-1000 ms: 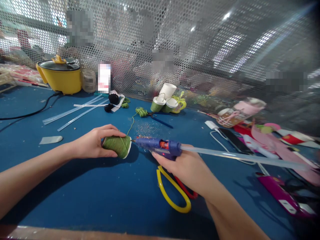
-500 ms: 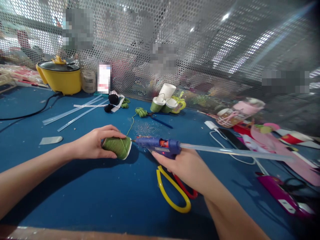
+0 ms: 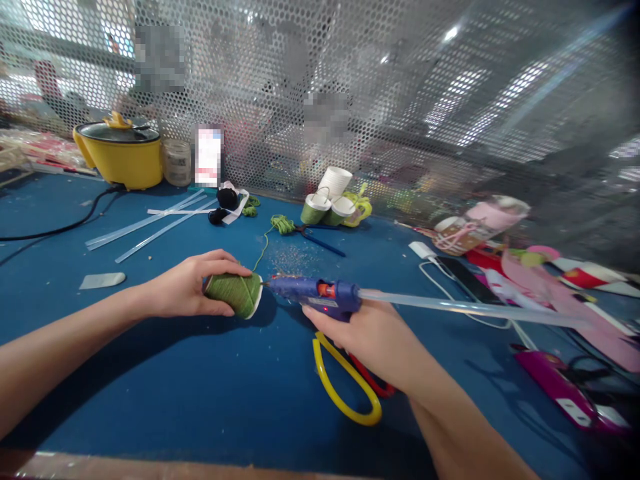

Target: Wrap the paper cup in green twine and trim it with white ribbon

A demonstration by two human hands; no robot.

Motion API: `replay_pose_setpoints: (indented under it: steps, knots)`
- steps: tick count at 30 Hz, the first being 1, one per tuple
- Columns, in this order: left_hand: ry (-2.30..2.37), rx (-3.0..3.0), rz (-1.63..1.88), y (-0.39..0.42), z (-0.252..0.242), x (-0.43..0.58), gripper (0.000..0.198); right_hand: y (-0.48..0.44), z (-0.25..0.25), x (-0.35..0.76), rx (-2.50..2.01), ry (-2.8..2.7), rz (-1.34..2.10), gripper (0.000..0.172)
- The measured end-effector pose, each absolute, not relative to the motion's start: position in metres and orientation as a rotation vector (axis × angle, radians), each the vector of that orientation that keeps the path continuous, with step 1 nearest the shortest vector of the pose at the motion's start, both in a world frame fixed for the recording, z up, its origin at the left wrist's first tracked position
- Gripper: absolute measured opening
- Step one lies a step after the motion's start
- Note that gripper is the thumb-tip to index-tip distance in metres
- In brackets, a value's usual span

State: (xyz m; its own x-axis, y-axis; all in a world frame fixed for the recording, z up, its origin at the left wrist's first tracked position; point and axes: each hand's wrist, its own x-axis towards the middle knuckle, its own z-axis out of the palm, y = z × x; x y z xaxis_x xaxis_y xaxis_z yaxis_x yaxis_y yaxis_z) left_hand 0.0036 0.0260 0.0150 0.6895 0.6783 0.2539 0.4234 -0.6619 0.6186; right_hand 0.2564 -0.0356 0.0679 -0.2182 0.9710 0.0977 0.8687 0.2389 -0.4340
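My left hand [image 3: 187,287] is wrapped round a paper cup covered in green yarn [image 3: 234,293], lying on its side on the blue table [image 3: 200,387]. My right hand [image 3: 373,333] grips a blue glue gun [image 3: 316,293] with a long clear glue stick [image 3: 475,310] sticking out of its back. The gun's nozzle touches the cup's white rim. A green yarn strand [image 3: 263,250] runs from the cup to a small yarn bundle [image 3: 283,223] farther back.
Yellow and red handled scissors [image 3: 347,387] lie under my right wrist. Several clear glue sticks [image 3: 150,227] lie at the left, behind them a yellow pot [image 3: 120,153] and a jar. Finished green cups [image 3: 330,203] stand by the mesh wall. Phone, cables and pink items crowd the right.
The glue gun has shifted very slightly; its nozzle stays at the cup's rim. My left hand and the cup have not moved.
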Motion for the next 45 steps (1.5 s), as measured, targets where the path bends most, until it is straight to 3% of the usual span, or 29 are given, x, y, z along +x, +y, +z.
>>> replay_pose_setpoints:
  steps: [36,45]
  knots:
    - [0.894,2.333,0.653,0.027,0.018,0.005,0.049,-0.045,0.071,0.255,-1.606,-2.341,0.43,0.02]
    - [0.86,2.329,0.647,0.026,0.017,0.005,0.048,-0.041,0.077,0.253,-1.697,-2.169,0.548,0.017]
